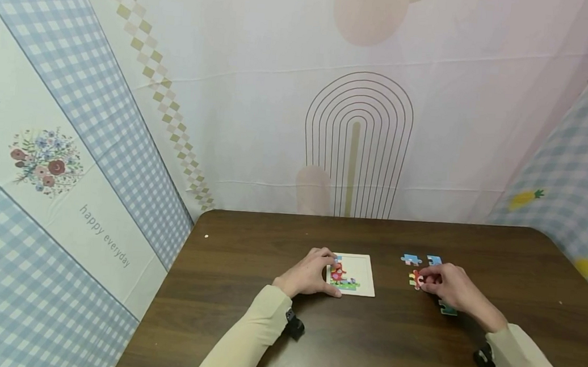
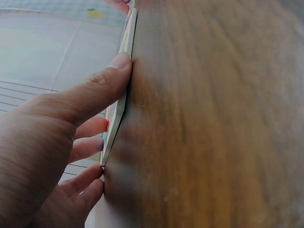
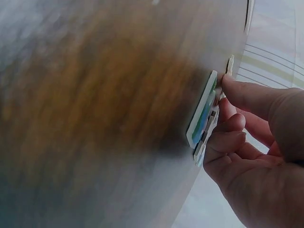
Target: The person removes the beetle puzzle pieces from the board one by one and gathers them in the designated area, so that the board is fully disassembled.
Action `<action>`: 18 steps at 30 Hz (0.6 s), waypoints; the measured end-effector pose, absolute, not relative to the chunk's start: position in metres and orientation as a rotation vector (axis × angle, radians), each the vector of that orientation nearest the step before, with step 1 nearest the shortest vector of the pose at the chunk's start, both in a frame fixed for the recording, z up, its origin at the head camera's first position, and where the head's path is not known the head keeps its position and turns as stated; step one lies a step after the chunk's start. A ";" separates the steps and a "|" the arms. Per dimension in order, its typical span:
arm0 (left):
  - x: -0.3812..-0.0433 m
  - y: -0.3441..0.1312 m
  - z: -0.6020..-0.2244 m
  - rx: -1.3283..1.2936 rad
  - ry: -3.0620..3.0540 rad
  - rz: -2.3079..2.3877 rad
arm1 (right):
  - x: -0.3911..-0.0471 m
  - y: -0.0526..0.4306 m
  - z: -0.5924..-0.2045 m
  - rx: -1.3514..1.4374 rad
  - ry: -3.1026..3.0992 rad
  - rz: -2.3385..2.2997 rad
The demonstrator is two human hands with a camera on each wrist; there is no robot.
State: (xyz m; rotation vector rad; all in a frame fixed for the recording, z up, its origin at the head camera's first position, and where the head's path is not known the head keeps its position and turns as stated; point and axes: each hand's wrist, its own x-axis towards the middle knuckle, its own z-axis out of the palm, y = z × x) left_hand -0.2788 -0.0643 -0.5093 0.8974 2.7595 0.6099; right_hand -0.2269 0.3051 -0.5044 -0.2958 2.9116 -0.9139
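Note:
A white square puzzle board [image 1: 365,268] lies on the table, its left part filled with pieces showing a red figure over green. My left hand [image 1: 310,273] grips its left side, the thumb [image 2: 121,61] at the near edge and the fingers spread along the far left. To the right, my right hand [image 1: 453,288] pinches a red puzzle piece [image 1: 415,279] between thumb and fingers, low over the table. Just beyond it are two blue pieces, a left one [image 1: 411,260] and a right one [image 1: 434,260]. A green piece [image 3: 202,111] lies below this hand, partly hidden in the head view.
The dark wooden table [image 1: 248,248] reaches back to a printed cloth [image 1: 257,118] hanging behind it. A small white speck [image 1: 206,236] lies near the table's far left corner. Checked cloth hangs at both sides.

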 end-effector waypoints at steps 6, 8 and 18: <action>-0.280 -0.064 -0.510 0.898 2.770 0.594 | -0.228 0.306 -0.503 -0.303 2.903 -0.906; -0.280 -0.064 -0.510 0.901 2.770 0.590 | -0.227 0.305 -0.502 -0.301 2.902 -0.913; -0.280 -0.064 -0.510 0.904 2.767 0.600 | -0.225 0.268 -0.497 -0.396 2.971 -0.969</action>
